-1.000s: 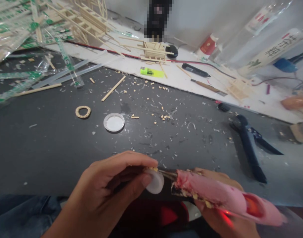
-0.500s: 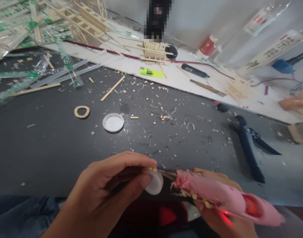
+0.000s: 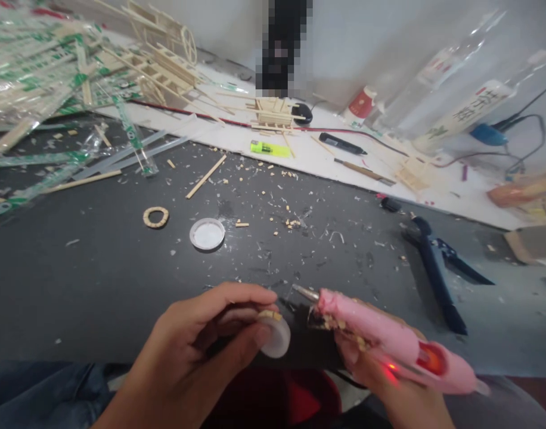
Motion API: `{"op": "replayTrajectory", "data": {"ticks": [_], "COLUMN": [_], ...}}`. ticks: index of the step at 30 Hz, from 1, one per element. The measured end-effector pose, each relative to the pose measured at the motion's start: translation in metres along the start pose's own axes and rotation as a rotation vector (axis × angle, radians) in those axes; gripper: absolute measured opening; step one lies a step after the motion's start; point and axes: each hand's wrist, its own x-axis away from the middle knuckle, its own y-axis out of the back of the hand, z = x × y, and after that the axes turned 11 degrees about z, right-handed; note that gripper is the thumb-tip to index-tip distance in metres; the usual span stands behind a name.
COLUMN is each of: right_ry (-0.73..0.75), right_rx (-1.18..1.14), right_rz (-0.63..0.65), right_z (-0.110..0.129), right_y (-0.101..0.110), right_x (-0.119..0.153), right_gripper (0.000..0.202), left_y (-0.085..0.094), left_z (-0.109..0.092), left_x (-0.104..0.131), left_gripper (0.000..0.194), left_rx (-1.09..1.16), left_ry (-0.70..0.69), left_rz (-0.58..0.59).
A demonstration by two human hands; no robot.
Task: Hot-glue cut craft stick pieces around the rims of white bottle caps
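My left hand (image 3: 210, 342) pinches a small white round cap (image 3: 277, 339) between thumb and fingers; small wood pieces (image 3: 269, 314) sit on its upper rim. In my right hand (image 3: 380, 375) is a pink glue gun (image 3: 375, 333), its metal nozzle pointing left, a short way up and right of the cap and apart from it. A red light glows at its handle. Beyond my hands, on the dark table, lie a white lid (image 3: 207, 234) and a ring of wood pieces (image 3: 155, 217).
Bagged sticks (image 3: 36, 77) and wooden models (image 3: 166, 65) fill the back left. A green lighter (image 3: 268, 148), a black pen (image 3: 342, 143) and a craft knife (image 3: 365, 171) lie on a white board. Dark cutters (image 3: 438, 274) are at right. Wood bits (image 3: 293, 223) dot the table.
The glue gun's nozzle has moved up and away from the cap's rim, leaving a gap. My left hand still holds the cap, slightly lower. The whole view has shifted a little.
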Motion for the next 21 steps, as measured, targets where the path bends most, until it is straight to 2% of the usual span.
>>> {"op": "replayTrajectory", "data": {"ticks": [3,6,9,12,15,17,21], "right_ry": [0.014,0.091,0.104,0.054,0.099,0.135,0.197], "right_rx": [0.058,0.382,0.681,0.808,0.899,0.944,0.894], "right_rz": [-0.076,-0.125,-0.021,0.117,0.15,0.107,-0.054], "right_z": [0.014,0.021,0.019,0.015,0.013,0.016,0.045], "right_y": [0.009,0.029,0.05,0.063,0.068,0.071,0.073], "right_x": [-0.016,-0.039,-0.062,-0.077,-0.077,-0.071,-0.071], "right_gripper": [0.021,0.021,0.009,0.018,0.032,0.036,0.019], "left_y": [0.005,0.007,0.006,0.006,0.006,0.006,0.006], "left_z": [0.003,0.005,0.004,0.002,0.001,0.002,0.006], "left_x": [-0.001,-0.002,-0.002,-0.003,-0.004,-0.004,-0.004], "left_gripper": [0.013,0.015,0.014,0.013,0.014,0.016,0.019], "left_rx": [0.002,0.028,0.061,0.068,0.066,0.077,0.088], "left_ry": [-0.053,-0.073,-0.049,-0.018,-0.022,-0.041,-0.063], "left_rz": [0.103,0.112,0.11,0.138,0.152,0.162,0.177]}}
